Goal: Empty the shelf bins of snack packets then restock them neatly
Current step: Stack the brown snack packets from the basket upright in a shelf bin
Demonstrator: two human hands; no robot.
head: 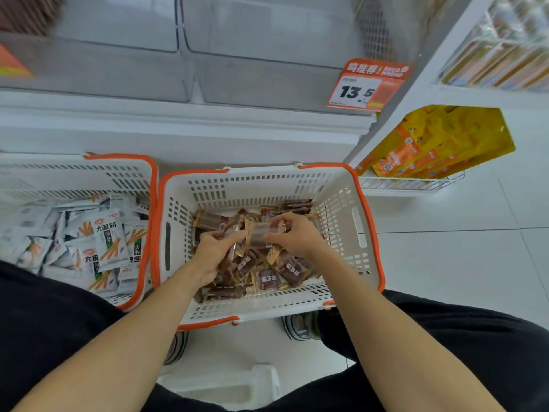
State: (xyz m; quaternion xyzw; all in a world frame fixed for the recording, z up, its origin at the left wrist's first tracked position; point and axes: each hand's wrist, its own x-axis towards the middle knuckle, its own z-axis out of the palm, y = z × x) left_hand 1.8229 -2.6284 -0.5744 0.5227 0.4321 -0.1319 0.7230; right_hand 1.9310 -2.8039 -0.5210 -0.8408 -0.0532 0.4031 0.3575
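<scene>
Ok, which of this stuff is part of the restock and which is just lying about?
Job:
- brown packets in the middle basket, both hands in them: left hand, right hand
- white packets in the left basket
- clear bins

Lying about:
- yellow bags on the wire rack
- price tag

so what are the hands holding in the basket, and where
Both hands hold brown snack packets: the right hand pinches one clear-wrapped brown packet at its right end; the left hand grips others mid-length.

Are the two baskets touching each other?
Touching. In the head view, the left basket and the middle basket have their orange rims pressed together along the shared side, with no floor visible between them.
</scene>
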